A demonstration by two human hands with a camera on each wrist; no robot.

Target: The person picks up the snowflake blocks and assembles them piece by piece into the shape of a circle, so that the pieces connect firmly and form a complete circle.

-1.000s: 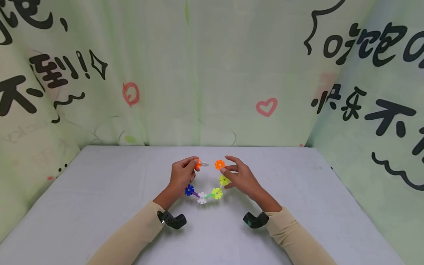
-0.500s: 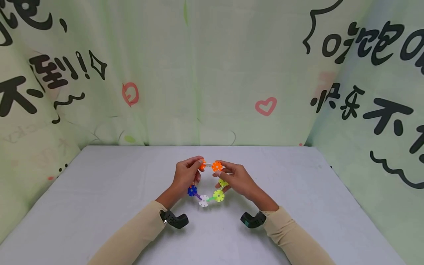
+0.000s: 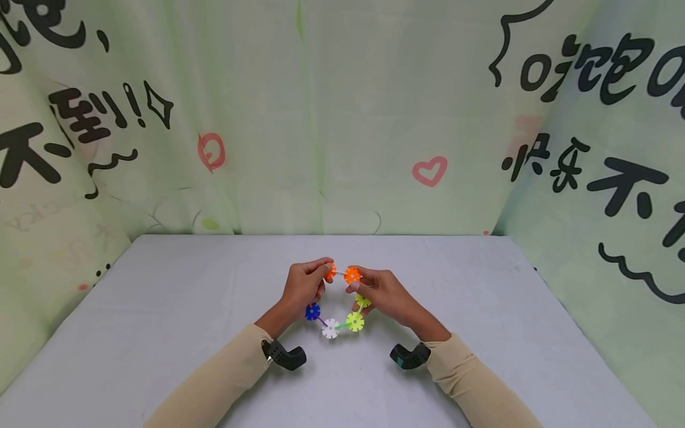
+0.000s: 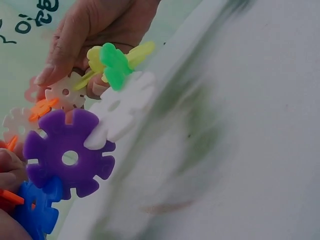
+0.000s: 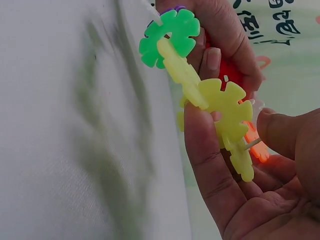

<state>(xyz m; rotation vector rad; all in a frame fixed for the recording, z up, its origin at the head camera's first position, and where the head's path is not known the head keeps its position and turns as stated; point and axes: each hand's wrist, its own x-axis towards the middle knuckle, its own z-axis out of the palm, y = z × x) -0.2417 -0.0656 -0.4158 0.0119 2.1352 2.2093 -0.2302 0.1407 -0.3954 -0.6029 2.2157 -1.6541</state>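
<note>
Both hands hold a loop of interlocking plastic snowflake discs above the table. In the head view, my left hand (image 3: 304,288) pinches its upper left side at an orange disc. My right hand (image 3: 389,295) grips the right side, thumb and fingers at another orange disc (image 3: 351,274). A pale link spans the two orange discs. Blue (image 3: 313,311), white (image 3: 330,329) and yellow (image 3: 355,321) discs hang below. The left wrist view shows a purple disc (image 4: 70,157) and a green disc (image 4: 115,65). Fingers of the right hand touch yellow discs (image 5: 227,110) in the right wrist view.
A white-covered table (image 3: 160,333) lies under the hands. Printed pale green curtains (image 3: 364,119) stand behind it and on both sides. Black wrist devices (image 3: 287,356) sit at both cuffs.
The gap between the pale disc at the left hand and the right hand's orange disc has closed. Both hands have come nearer each other, and the loop sits slightly lower in view.
</note>
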